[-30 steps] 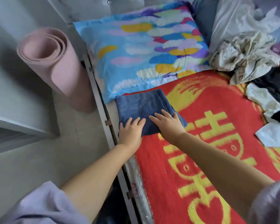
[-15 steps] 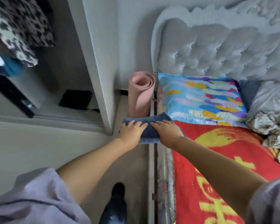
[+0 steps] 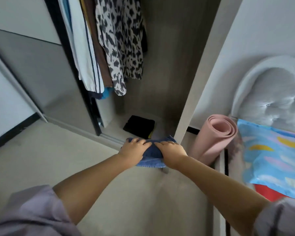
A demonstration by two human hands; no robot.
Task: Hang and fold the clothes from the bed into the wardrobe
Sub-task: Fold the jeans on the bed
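Folded blue denim garment (image 3: 151, 156) is held up off the floor in both hands, just in front of the open wardrobe (image 3: 162, 68), near its sliding-door track (image 3: 109, 137). Beyond it, the wardrobe floor holds a folded black garment (image 3: 139, 126) with bare floor on either side; the wardrobe's right side panel (image 3: 194, 99) stands just right of the hands. Hanging clothes fill the upper left: a white striped piece (image 3: 85, 53) and a black-and-cream spotted piece (image 3: 121, 40). A rolled pink mat (image 3: 215, 135) stands upright between the panel and the bed (image 3: 271, 193), beside a bright patterned pillow (image 3: 271, 159) and a tufted grey headboard (image 3: 276, 99). The denim looks thick, with a paler stitched hem below. The left hand (image 3: 134, 149) and right hand (image 3: 172, 151) grasp it side by side, palms down, fingers spread over the top, arms stretched forward.
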